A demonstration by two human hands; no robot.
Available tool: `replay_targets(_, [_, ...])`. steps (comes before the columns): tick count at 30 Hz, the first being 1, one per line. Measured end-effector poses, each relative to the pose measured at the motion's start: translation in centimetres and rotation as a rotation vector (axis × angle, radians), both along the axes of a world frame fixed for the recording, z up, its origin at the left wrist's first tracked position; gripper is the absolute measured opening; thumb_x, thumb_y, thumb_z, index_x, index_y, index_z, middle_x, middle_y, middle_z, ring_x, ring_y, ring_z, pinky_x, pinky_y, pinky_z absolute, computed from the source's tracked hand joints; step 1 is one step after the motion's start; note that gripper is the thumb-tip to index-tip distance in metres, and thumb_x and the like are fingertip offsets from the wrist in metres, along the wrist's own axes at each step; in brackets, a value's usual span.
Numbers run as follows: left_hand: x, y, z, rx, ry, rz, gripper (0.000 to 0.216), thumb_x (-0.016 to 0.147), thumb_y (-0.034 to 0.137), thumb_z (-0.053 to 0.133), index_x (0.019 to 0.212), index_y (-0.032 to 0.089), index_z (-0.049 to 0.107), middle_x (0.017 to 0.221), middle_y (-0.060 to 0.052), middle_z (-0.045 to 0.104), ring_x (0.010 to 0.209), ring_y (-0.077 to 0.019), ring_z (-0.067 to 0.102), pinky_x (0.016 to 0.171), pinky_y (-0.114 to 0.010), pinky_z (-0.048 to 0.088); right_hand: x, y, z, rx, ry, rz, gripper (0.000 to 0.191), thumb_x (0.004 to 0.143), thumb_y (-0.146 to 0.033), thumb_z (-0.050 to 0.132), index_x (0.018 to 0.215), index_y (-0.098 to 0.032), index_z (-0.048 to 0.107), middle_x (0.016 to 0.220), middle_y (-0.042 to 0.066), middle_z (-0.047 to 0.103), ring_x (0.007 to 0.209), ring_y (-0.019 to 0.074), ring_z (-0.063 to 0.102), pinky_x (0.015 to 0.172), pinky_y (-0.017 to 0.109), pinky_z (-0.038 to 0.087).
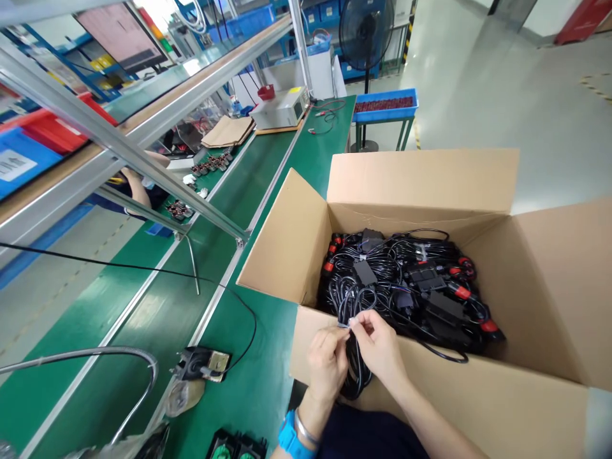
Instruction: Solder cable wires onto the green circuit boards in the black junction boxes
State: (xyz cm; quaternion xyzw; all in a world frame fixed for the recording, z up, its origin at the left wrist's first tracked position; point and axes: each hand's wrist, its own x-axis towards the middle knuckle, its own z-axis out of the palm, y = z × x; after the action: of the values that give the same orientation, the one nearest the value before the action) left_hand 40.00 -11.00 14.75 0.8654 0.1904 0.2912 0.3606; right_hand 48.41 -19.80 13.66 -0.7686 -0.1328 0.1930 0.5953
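Both the left hand point(329, 358) and the right hand point(379, 344) are pinching a small pale tie point(343, 325), fingertips close together, on a looped black cable point(356, 377). That cable is lying across the near edge of an open cardboard box point(421, 182), which is holding more black cables point(406, 248) with red-banded plugs point(463, 292). A green worktop point(270, 338) is running alongside, and a fan point(366, 35) is standing beyond.

To my right I am seeing a pale floor point(468, 108) gleaming with reflected light, dashed marking tape point(597, 84) running across it. On my left, a green workbench point(268, 338) is stretching away beneath a silver metal frame point(191, 199) that is carrying a wood-edged shelf point(205, 73). Beyond, a black fan point(367, 35) is standing near blue bins point(329, 11).
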Motion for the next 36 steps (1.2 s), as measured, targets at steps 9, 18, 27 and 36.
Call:
replay_targets(9, [-1.3,0.8,0.0,-0.201,0.181,0.132,0.016,0.085,0.020,0.052,0.074,0.020,0.065,0.074,-0.003,0.069,0.070,-0.0173,0.064,0.067,-0.029,0.050,1.1,0.8,-1.4,-0.039,-0.243,-0.064,0.029,0.089,-0.041,0.055,0.077,-0.015,0.055,0.068,-0.001,0.056,0.060,0.0102,0.052,0.063,0.026,0.045])
replay_targets(18, [1.3,3.3,1.9,-0.502,0.223,-0.199,0.025,0.086,0.041,0.052,0.079,0.019,0.063,0.083,-0.005,0.068,0.083,-0.0189,0.063,0.080,-0.033,0.050,1.2,-1.1,-0.5,0.152,-0.338,0.136,0.022,0.092,-0.032,0.052,0.076,-0.019,0.059,0.074,0.002,0.057,0.067,0.0123,0.055,0.059,0.024,0.046])
replay_targets(27, [3.5,4.9,0.7,-0.746,0.408,-0.265,0.033,0.076,0.045,0.064,0.072,0.019,0.045,0.056,0.003,0.059,0.048,-0.0103,0.052,0.049,-0.021,0.043,2.3,-1.0,-1.5,0.307,-0.382,0.314,0.023,0.090,-0.024,0.054,0.073,-0.021,0.069,0.102,0.006,0.063,0.070,0.0097,0.058,0.066,0.025,0.050])
replay_targets(36, [2.6,5.7,3.4,-0.455,0.376,-0.496,0.013,0.082,0.028,0.063,0.087,0.021,0.072,0.085,-0.005,0.069,0.080,-0.0174,0.060,0.076,-0.030,0.047,2.7,-0.5,-1.9,0.307,-0.267,0.264,0.012,0.084,-0.028,0.066,0.080,-0.018,0.064,0.078,0.003,0.061,0.066,0.0111,0.058,0.056,0.022,0.048])
